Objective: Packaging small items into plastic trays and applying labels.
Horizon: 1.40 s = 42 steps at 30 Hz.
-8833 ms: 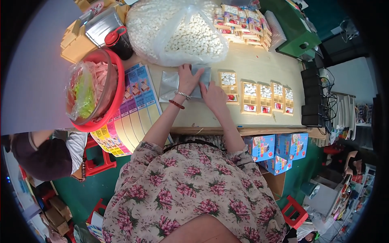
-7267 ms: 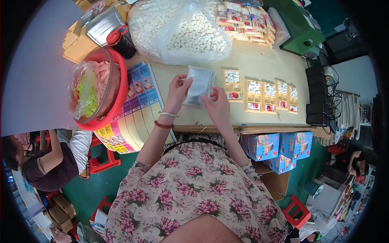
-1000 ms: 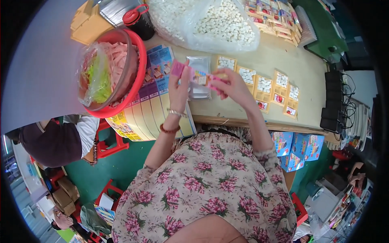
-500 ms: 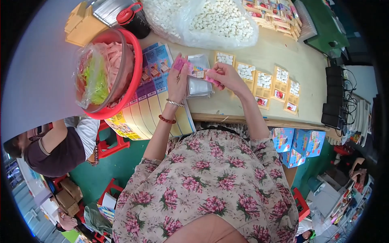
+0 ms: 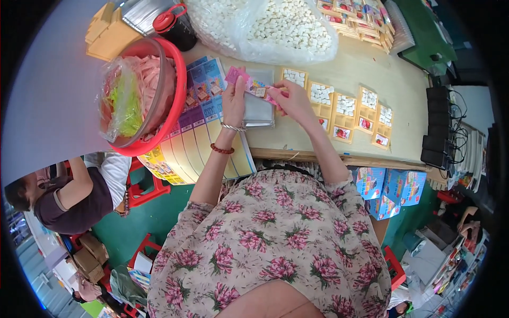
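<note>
Both of my hands hold a pink printed card strip (image 5: pixel 258 90) above the table. My left hand (image 5: pixel 233 102) pinches its left end, the thumb on top. At the right end, the bent fingers of my right hand (image 5: pixel 292 100) grip the strip. Beneath it lies a stack of clear plastic bags (image 5: pixel 260 112). Right of my right hand stand several yellow trays (image 5: pixel 342 116) with white tile-like pieces in their upper parts and small pictured cards in some lower compartments. Printed card sheets (image 5: pixel 199 127) lie under and beside my left forearm.
A red basin (image 5: pixel 179 100) holding pink strips and a bag of green ones stands at left. Behind are a dark bottle with a red lid (image 5: pixel 177 29), a big plastic bag of white pieces (image 5: pixel 289 26) and piled filled trays (image 5: pixel 360 21). Someone sits at left (image 5: pixel 74 196).
My hands have shifted slightly, the left a little to the right. The strip has turned and more of its printed face shows between them.
</note>
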Tool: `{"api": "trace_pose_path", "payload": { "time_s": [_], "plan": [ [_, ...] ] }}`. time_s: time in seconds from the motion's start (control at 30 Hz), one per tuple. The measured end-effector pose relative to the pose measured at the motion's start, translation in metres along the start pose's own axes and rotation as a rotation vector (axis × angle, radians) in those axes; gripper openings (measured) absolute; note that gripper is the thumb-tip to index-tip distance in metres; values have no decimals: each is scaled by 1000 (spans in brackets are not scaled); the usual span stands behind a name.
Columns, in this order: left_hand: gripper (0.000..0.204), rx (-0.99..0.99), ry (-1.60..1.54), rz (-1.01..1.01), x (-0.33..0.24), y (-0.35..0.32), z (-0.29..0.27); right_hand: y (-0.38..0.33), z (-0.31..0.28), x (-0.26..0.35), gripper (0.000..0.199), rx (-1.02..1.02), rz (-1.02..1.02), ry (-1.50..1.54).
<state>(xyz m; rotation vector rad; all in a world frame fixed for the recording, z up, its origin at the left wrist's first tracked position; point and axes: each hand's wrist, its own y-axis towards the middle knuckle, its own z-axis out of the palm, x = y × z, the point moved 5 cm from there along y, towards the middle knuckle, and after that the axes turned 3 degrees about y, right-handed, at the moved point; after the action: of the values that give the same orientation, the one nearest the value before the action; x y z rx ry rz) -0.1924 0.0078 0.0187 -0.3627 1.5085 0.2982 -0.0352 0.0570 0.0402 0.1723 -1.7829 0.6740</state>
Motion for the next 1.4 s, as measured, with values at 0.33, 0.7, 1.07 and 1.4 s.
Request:
{"api": "trace_pose_path", "payload": {
  "time_s": [0.33, 0.7, 1.07, 1.4],
  "plan": [
    [41, -93, -168, 64, 7, -15, 4, -8, -2, -5, 34, -182, -248, -340],
    [40, -102, 295, 109, -7, -26, 1, -12, -5, 5, 27, -2, -149, -153],
    [45, -222, 891, 646, -34, -42, 7, -27, 0, 18, 21, -204, -459, -368],
    [50, -159, 720, 661, -37, -42, 19, -31, 2, 11, 13, -375, -536, -404]
  ]
}}
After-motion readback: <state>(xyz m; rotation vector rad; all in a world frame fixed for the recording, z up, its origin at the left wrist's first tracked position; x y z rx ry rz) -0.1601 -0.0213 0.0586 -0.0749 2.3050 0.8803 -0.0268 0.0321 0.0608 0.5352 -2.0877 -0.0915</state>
